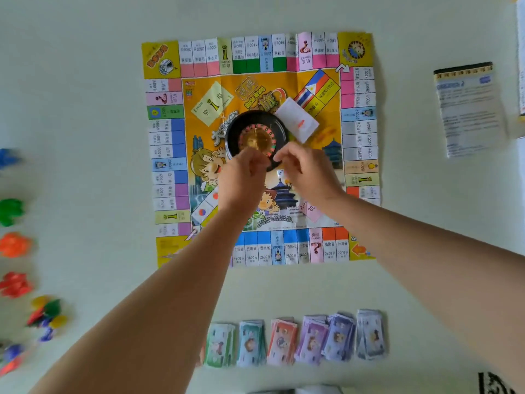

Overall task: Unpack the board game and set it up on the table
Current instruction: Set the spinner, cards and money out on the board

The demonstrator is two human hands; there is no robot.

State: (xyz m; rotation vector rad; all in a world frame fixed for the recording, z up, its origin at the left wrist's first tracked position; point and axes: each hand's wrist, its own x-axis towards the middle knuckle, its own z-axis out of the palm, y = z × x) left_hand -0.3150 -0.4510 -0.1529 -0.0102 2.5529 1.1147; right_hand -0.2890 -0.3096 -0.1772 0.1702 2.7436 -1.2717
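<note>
Game board (167, 137) lies flat beneath both hands. Roulette wheel (255, 132) sits just beyond the knuckles. Right hand (308, 173) pinches the wheel's near black rim. Left hand (241, 179) is curled at the same rim; whether it grips cannot be told. White die (280, 173) lies between the hands.

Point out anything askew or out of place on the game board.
The paper board shows fold creases and wavy edges, so it does not lie quite flat. On it, a white packet lies tilted, one corner at the rim of the roulette wheel. Nothing looks spilled or broken.
</note>
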